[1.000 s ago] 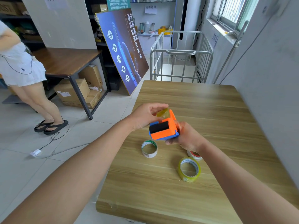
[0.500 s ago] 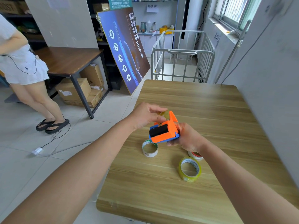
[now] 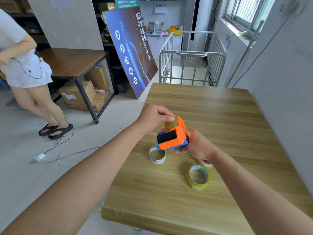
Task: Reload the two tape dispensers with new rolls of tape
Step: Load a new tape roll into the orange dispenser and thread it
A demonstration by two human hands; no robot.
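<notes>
An orange and blue tape dispenser (image 3: 171, 138) is held above the wooden table (image 3: 211, 116) in my right hand (image 3: 194, 145). My left hand (image 3: 155, 117) pinches the yellowish tape roll (image 3: 171, 124) that sits in the dispenser's top. On the table lie a nearly empty white core ring (image 3: 157, 155), a full yellowish tape roll (image 3: 199, 178), and a white and red roll (image 3: 205, 162) partly hidden behind my right wrist. Only one dispenser is in view.
A grey wall runs along the table's right side. A metal cage trolley (image 3: 191, 65) stands beyond the far edge. To the left are a leaning blue poster (image 3: 130, 53), a dark table over cardboard boxes (image 3: 81, 94), a standing person (image 3: 28, 73) and a floor cable (image 3: 50, 150).
My left thumb and fingers have shifted over the roll in the dispenser, and both hands with the dispenser sit slightly lower and tilted. The rolls on the table have not moved.
</notes>
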